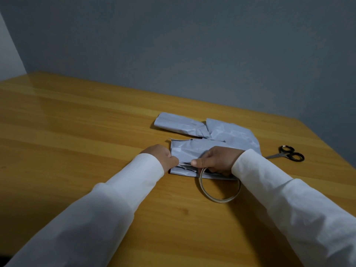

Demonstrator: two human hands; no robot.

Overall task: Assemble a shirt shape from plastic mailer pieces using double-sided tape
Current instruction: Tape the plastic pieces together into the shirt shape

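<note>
Both hands work the near edge of the grey mailer piece (189, 151): your left hand (163, 157) pinches the free tape end while your right hand (215, 160) grips the tape roll (217, 197), the short strip running left-right between them

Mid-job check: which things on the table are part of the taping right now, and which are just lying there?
In use: tape roll, held by the right hand; tape strip, pinched by the left hand; grey mailer pieces.
Lying about: scissors, untouched at the right.
</note>
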